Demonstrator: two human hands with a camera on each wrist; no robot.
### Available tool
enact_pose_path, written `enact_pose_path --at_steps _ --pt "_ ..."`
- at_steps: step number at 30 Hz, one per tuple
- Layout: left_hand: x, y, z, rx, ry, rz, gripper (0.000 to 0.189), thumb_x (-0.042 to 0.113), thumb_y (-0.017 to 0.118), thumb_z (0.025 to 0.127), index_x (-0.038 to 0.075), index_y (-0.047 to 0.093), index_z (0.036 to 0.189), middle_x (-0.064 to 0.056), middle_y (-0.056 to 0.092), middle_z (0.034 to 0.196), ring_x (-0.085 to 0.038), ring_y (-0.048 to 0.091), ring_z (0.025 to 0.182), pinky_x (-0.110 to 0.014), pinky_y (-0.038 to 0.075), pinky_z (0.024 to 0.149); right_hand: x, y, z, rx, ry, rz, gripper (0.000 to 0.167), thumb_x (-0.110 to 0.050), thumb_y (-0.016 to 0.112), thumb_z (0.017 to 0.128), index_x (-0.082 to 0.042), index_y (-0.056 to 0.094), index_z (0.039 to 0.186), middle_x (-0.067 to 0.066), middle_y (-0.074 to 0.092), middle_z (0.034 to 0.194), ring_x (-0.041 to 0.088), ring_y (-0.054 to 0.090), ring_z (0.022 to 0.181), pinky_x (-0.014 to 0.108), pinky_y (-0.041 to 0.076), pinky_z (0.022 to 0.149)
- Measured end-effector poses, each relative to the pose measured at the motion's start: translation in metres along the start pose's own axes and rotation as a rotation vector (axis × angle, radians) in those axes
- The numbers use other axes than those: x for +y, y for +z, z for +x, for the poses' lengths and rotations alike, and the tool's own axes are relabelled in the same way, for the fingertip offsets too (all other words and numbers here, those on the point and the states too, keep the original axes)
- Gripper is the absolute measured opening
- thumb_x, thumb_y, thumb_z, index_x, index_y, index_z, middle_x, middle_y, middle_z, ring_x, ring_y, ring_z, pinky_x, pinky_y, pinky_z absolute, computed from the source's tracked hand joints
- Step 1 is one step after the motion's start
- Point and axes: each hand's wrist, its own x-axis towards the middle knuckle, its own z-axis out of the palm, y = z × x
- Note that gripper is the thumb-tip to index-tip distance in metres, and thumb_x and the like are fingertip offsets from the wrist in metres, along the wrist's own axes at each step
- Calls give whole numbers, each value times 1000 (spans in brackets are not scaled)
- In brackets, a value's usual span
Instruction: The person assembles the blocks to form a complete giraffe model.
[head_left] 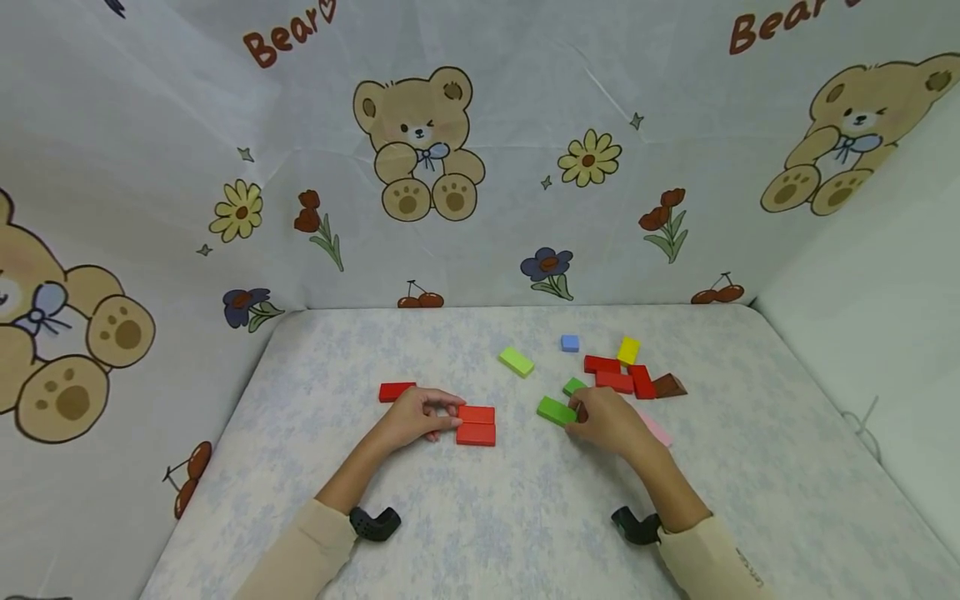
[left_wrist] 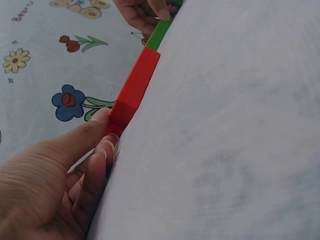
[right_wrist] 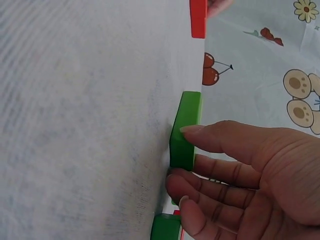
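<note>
Two red blocks point(head_left: 476, 435) lie side by side, long edges touching, in the middle of the table. My left hand point(head_left: 411, 418) is at their left end, with the thumb and fingertips pinching a red block point(left_wrist: 135, 82) in the left wrist view. To the right, my right hand point(head_left: 611, 423) pinches the right end of a green block point(head_left: 556, 411) between thumb and fingers. In the right wrist view that green block point(right_wrist: 186, 122) stays at the tabletop, its far end free. A smaller green block point(head_left: 573, 386) sits just behind the right fingers, partly hidden.
Another red block point(head_left: 396, 392) lies behind the left hand. Farther back are a light green block point(head_left: 517, 362) and a blue block point(head_left: 570, 343). Several red blocks point(head_left: 615, 382), a yellow block point(head_left: 628, 350) and a brown wedge point(head_left: 670, 386) cluster at right, with a pink piece point(head_left: 657, 428) beside the right wrist.
</note>
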Motion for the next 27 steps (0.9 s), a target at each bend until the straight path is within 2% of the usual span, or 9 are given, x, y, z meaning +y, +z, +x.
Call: enact_pose_path --at_steps 8,15,27 --pt "4 2 0 5 -2 1 30 22 84 86 15 77 115 -5 70 95 -17 56 53 -25 52 53 2 3 1 1 -72 49 28 -8 83 83 -4 74 109 -1 62 81 16 55 76 30 53 69" --pt "4 4 -2 2 -19 9 31 24 84 86 16 77 115 -4 70 94 -15 57 53 -26 52 54 3 8 5 -24 -84 87 28 -4 81 85 -3 73 113 0 61 81 16 54 75 29 51 67" --pt "2 1 -2 -1 -14 22 31 25 83 87 17 77 116 -3 70 95 -14 58 53 -27 54 54 -12 14 15 -33 -149 123 28 -3 80 86 -4 72 113 -1 61 78 15 53 71 28 50 64"
